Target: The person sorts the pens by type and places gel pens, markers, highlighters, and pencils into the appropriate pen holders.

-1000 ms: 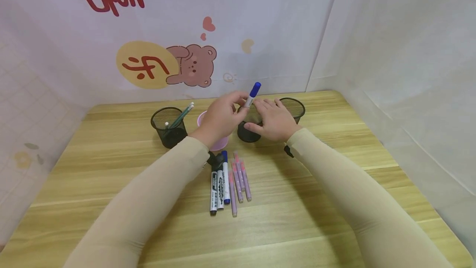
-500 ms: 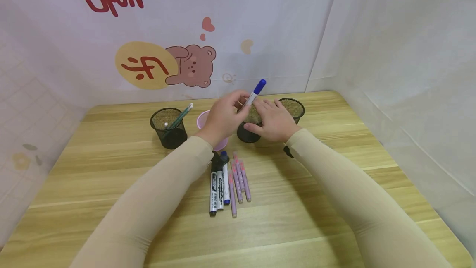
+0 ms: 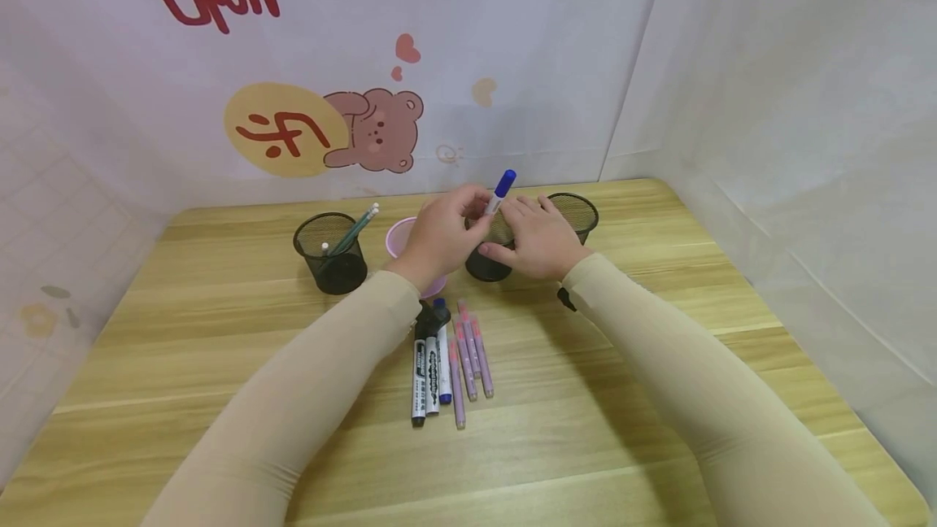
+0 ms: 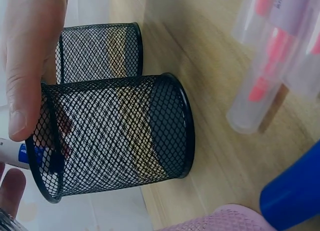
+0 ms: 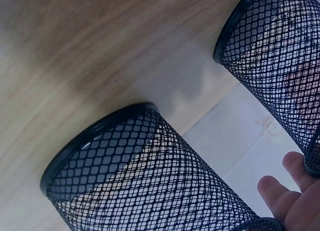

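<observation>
My left hand (image 3: 448, 230) pinches a white marker (image 3: 494, 203) with a blue cap pointing up, just over the mouth of the middle black mesh pen cup (image 3: 489, 267). In the left wrist view, the marker's lower blue end (image 4: 42, 158) shows through the mesh, inside the rim of that cup. My right hand (image 3: 543, 241) holds the same cup at its upper right side, thumb on the near side and fingers toward the back. The right thumb (image 4: 20, 111) lies at the rim in the left wrist view. The left hand hides part of a pink cup (image 3: 398, 236).
A black mesh cup (image 3: 340, 273) with several green pencils stands at the left. Another black cup (image 3: 578, 214) sits behind the right hand. In front lie black and blue markers (image 3: 432, 372) and several pinkish-purple pens (image 3: 472, 356). A white printed cloth (image 3: 556, 63) hangs behind the table.
Half a second ago the marker was higher and leaned more to the right; my left hand has brought it lower and more upright. The right hand has stayed at the cup.
</observation>
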{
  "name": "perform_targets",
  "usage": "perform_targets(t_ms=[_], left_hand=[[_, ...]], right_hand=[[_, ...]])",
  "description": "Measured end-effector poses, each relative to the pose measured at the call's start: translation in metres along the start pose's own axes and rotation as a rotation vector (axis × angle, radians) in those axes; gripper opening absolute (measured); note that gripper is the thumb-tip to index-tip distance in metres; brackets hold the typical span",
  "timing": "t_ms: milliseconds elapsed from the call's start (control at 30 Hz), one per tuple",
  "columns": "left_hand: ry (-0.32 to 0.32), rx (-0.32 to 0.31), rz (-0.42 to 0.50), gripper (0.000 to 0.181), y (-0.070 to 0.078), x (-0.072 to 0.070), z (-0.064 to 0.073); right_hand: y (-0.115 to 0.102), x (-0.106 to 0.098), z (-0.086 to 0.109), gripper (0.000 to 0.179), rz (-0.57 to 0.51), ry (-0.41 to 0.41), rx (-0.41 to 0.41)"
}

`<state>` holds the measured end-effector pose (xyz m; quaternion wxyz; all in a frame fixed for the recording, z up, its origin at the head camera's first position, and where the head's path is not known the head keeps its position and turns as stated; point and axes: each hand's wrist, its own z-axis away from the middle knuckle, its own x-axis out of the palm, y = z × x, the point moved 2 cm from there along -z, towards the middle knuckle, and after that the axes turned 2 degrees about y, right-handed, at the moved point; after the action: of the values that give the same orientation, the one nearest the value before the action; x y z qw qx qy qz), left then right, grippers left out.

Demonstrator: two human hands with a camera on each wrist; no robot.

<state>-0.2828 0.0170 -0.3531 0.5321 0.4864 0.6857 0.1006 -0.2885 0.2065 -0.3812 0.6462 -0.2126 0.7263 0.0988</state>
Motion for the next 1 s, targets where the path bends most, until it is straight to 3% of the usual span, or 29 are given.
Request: perform_targets(t_ms=[333,667,1000], left_hand=[[-0.002,-0.022,-0.078,0.027,-0.002,0.000,0.001],[0.021,-0.003,-0.077,0.034,-0.001,-0.004,0.004],[-0.027,0.027,-0.024,0.040,0.004,-0.022,0.017]], right_hand=[[0.000,0.001,0.000,0.089,-0.020,-0.007,0.006],[-0.001,0.000,0.000,0.083,-0.021,-0.003,0.004],[0.001,-0.001,0.001,0.091,-0.029,-0.031,0.027]])
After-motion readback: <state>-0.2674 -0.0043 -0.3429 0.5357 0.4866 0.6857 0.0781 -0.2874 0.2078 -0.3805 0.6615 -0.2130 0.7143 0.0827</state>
